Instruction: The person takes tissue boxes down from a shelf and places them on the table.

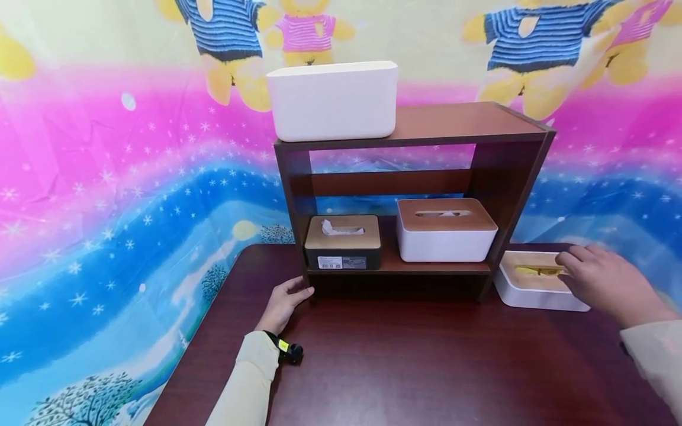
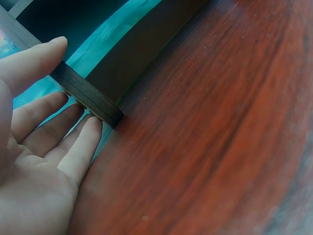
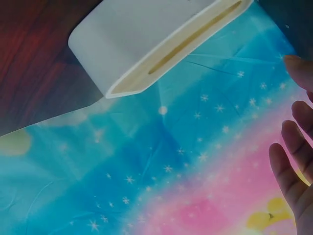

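Observation:
My left hand (image 1: pixel 283 306) is at the lower left corner of a brown wooden shelf (image 1: pixel 458 121). In the left wrist view the thumb lies on one side of the shelf's side panel (image 2: pixel 85 90) and the fingertips on the other, holding it lightly. My right hand (image 1: pixel 613 281) hovers by a low white tissue box (image 1: pixel 540 300) with a wood-look lid and something yellow in its slot, right of the shelf. The right wrist view shows the right fingers (image 3: pixel 286 169) bent loosely, apart from the box, holding nothing.
On the lower shelf board stand a dark tissue box (image 1: pixel 343 241) with a label and a white tissue box (image 1: pixel 446 244) with a brown lid. A larger white bin (image 1: pixel 333 103) sits on top. The dark red table (image 1: pixel 405 355) meets a patterned cloth (image 1: pixel 128 195) behind.

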`<act>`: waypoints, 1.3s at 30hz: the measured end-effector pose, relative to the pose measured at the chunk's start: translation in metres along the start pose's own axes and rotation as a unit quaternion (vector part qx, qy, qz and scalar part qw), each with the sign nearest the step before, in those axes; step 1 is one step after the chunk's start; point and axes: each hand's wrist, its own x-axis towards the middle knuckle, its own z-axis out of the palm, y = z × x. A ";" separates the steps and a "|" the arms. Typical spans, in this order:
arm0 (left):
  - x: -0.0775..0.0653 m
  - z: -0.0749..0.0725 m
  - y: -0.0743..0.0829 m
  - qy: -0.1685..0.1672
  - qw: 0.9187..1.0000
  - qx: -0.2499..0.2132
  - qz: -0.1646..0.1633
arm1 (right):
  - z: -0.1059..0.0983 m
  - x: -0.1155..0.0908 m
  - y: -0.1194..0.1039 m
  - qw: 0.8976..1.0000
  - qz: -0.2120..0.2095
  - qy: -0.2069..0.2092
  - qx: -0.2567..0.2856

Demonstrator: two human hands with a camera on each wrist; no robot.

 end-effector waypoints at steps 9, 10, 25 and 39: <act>-0.001 0.000 0.002 0.008 1.000 -0.003 -0.004 | -0.010 0.006 -0.002 1.000 0.011 0.009 -0.002; -0.001 0.000 0.002 0.009 1.000 -0.005 -0.003 | -0.011 0.007 -0.003 1.000 0.011 0.007 -0.003; -0.002 0.002 0.002 0.003 1.000 -0.002 0.004 | -0.024 0.010 0.002 0.999 0.019 0.033 -0.004; -0.002 0.002 0.002 0.009 1.000 -0.001 0.001 | -0.035 0.029 -0.005 0.997 0.018 0.072 0.017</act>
